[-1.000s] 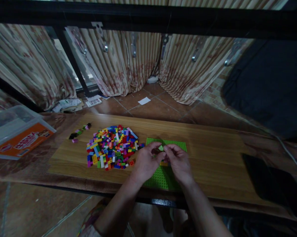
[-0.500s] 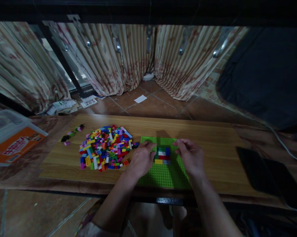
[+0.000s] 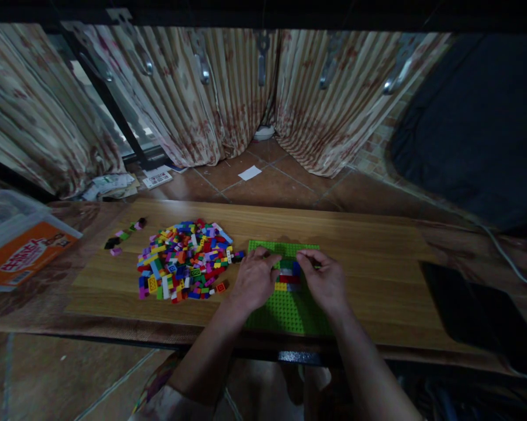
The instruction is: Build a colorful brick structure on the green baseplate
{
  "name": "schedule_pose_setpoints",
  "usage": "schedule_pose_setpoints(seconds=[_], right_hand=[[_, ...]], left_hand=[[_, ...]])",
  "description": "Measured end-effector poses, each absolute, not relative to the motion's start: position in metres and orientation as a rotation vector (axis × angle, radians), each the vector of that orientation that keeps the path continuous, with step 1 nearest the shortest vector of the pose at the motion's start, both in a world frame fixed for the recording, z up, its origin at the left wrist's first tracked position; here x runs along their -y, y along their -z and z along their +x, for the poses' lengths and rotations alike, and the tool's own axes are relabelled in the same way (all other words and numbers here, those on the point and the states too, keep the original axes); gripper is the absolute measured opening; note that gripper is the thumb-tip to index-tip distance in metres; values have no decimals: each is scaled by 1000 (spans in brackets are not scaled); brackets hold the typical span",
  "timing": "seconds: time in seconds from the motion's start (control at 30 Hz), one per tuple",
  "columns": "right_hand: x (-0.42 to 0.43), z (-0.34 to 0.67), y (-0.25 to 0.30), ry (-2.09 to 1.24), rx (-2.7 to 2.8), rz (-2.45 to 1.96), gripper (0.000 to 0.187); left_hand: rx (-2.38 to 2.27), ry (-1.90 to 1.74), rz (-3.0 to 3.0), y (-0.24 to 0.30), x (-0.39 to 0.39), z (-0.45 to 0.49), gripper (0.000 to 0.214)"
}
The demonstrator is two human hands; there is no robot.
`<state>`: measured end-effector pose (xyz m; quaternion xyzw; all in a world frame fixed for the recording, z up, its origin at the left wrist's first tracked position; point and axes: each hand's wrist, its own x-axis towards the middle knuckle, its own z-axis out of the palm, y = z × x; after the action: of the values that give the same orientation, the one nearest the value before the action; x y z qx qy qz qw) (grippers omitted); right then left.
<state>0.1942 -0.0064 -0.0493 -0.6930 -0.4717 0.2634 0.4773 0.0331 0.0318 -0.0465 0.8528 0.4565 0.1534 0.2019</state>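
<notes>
many loose bricks (image 3: 182, 260) heap at left; the left hand (image 3: 254, 279), fingers curled narrow, and the right hand (image 3: 322, 280) close on the brick block (image 3: 288, 275) on the green baseplate (image 3: 289, 313). any grip is unclear. light, stiff bricks pinch best by their sides.

Striped floral curtains (image 3: 193, 99) hang over a window (image 3: 134, 133) and brown tiled floor (image 3: 272, 190).

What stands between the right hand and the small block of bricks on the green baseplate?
Nothing visible does. The right hand is directly beside the small block of plastic bricks on the green baseplate, with its fingers reaching the block's upper edge.
</notes>
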Motion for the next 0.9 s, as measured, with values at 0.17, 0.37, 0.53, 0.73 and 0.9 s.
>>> schedule_pose_setpoints(seconds=[0.17,0.37,0.53,0.73,0.9], right_hand=[[4,179,57,-483,1377,-1765,25],[-1,170,65,-413,1380,-1844,21],[-5,172,68,-459,1336,-1857,19],[-9,174,68,-537,1378,-1874,20],[-10,177,66,-605,1392,-1864,19]], left_hand=[[-1273,-417,2300,45,-34,34,33],[-1278,-404,2221,42,-37,34,38],[-1246,-400,2233,43,-38,33,34],[-1268,-421,2179,47,-34,27,40],[-1275,-451,2152,43,-29,23,39]])
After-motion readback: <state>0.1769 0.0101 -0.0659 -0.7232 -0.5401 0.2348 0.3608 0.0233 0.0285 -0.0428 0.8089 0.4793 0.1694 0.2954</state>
